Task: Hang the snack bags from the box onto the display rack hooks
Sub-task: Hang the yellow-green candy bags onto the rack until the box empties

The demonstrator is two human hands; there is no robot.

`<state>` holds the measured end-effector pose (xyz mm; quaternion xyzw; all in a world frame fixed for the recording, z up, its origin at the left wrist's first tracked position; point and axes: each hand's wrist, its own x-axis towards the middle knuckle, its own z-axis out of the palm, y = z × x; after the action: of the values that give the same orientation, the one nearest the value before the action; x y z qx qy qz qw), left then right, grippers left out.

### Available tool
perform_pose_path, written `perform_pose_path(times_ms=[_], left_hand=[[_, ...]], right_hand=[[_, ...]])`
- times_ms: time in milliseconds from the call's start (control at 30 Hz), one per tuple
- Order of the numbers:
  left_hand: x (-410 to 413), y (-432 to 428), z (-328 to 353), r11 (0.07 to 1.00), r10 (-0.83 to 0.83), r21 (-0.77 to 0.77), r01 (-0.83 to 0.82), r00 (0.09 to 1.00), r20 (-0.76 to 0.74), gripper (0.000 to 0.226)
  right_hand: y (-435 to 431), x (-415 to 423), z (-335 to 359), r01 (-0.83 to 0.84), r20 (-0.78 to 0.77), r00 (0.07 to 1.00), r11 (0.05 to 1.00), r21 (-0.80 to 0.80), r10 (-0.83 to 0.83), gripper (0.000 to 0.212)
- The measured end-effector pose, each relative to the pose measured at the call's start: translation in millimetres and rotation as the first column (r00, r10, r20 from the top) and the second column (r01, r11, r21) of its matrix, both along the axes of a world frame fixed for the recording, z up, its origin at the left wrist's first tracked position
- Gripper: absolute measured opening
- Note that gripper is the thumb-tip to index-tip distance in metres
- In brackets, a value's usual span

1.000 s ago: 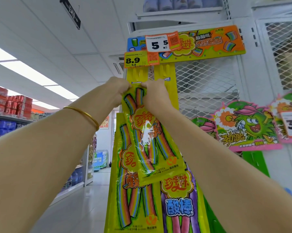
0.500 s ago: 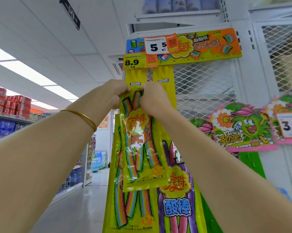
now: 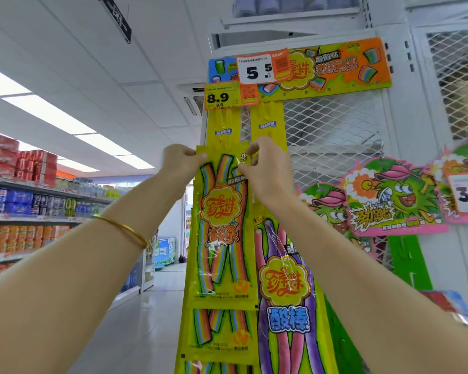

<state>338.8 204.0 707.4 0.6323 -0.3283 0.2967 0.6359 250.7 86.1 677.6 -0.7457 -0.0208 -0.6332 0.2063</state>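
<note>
A yellow snack bag [image 3: 222,228] with rainbow candy strips hangs flat against the left yellow hanging strip [image 3: 223,125] of the display rack. My left hand [image 3: 180,160] pinches its top left corner. My right hand [image 3: 265,168] pinches its top right corner, fingers curled at the bag's edge. Another bag of the same kind [image 3: 219,336] hangs below it. A purple-and-pink snack bag [image 3: 286,298] hangs on the right yellow strip [image 3: 267,122]. The hook itself is hidden behind the bag's top.
A header card [image 3: 335,68] with price tags 5.5 and 8.9 tops the rack. White wire mesh [image 3: 332,130] backs it. Green monster cards [image 3: 394,198] hang to the right. Drink shelves [image 3: 38,203] line the aisle at left.
The bag was tilted and held lower; both hands have raised it and straightened it flat against the left strip. The view has shifted slightly.
</note>
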Motion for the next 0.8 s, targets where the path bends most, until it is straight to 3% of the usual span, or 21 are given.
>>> perform_pose_path(times_ms=[167, 300, 467, 800], left_hand=[[5, -1, -7, 1.000, 0.003, 0.003, -0.003, 0.999, -0.044, 0.014], [8, -1, -9, 1.000, -0.021, -0.016, 0.020, 0.996, -0.085, 0.034], [5, -1, -9, 0.999, -0.033, -0.038, 0.028, 0.988, -0.151, 0.037], [3, 8, -51, 0.997, 0.078, -0.004, -0.079, 0.984, -0.159, 0.041]], right_hand=[[1, 3, -5, 0.010, -0.010, 1.000, 1.000, -0.009, -0.010, 0.025], [1, 4, -7, 0.047, -0.036, 0.998, 0.999, -0.012, -0.047, 0.027], [2, 4, -8, 0.085, -0.064, 0.994, 0.996, -0.001, -0.085, 0.029], [10, -21, -31, 0.139, -0.076, 0.987, 0.990, -0.004, -0.139, 0.033]])
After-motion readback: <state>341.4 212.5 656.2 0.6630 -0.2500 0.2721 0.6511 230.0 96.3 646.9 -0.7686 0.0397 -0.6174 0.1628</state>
